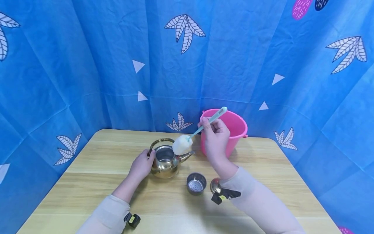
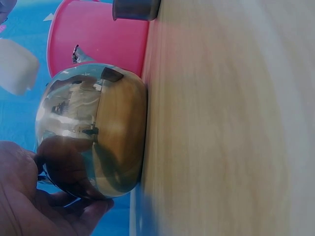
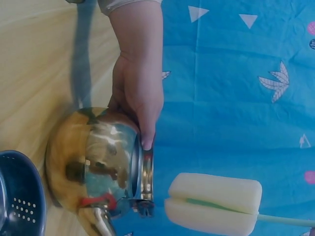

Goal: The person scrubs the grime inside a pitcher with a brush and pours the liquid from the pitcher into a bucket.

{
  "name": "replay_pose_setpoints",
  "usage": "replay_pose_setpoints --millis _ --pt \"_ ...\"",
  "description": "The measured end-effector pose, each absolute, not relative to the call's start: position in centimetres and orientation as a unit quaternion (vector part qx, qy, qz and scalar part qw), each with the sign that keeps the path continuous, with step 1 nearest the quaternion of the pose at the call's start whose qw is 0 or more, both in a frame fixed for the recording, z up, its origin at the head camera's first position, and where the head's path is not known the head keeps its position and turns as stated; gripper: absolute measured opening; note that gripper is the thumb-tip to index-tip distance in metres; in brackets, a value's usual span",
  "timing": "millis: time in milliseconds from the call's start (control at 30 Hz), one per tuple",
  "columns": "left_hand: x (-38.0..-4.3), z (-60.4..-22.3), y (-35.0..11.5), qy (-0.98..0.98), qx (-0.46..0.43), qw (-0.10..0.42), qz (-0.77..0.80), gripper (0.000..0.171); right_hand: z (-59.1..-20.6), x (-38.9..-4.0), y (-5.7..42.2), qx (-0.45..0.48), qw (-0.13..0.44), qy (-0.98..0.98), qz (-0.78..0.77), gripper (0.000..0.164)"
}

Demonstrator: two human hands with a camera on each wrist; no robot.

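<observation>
My left hand (image 1: 143,165) grips the shiny gold teapot (image 1: 164,169) at its side near the base of its handle, thumb up at the rim. The teapot stands upright and lidless on the table, spout to the right. In the left wrist view, fingers curl around the lower side of the teapot (image 2: 93,142). My right hand (image 1: 217,138) pinches the pale green handle of a sponge bottle brush (image 1: 182,145). Its white sponge head hangs beside and above the teapot's opening; in the right wrist view a gap shows between the sponge (image 3: 214,202) and the rim.
A perforated metal tea strainer (image 1: 196,184) sits on the wooden table (image 1: 87,182) in front of the spout. To its right lies the gold lid (image 1: 215,186), partly covered by my right sleeve. Behind my right hand stands a pink bucket (image 1: 232,147), with a blue curtain (image 1: 233,52) around the table.
</observation>
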State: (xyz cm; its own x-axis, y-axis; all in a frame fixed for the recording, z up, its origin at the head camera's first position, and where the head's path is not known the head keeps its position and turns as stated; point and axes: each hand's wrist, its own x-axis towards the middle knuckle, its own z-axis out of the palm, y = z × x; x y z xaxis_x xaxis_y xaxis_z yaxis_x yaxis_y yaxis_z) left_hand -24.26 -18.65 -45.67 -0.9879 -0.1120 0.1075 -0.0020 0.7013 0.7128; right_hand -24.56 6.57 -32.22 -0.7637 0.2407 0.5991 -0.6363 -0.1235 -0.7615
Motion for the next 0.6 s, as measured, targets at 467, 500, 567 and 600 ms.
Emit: replay_pose_setpoints --millis 467,500,567,600 --pt "-24.2 -45.6 -18.5 -0.916 0.037 0.070 -0.392 0.045 -31.8 -24.4 8.4 0.137 0.311 -0.600 0.724 0.024" --pt "-24.2 -45.6 -18.5 -0.917 0.036 0.071 -0.392 0.045 -31.7 -24.4 8.5 0.138 0.314 -0.599 0.724 0.025" --pt "-24.2 -45.6 -18.5 -0.916 0.036 0.071 -0.392 0.044 -31.6 -24.4 8.7 0.139 0.321 -0.597 0.723 0.024" --pt "-24.1 -45.5 -18.4 -0.916 0.036 0.071 -0.392 0.044 -31.6 -24.5 8.9 0.140 0.323 -0.594 0.723 0.024"
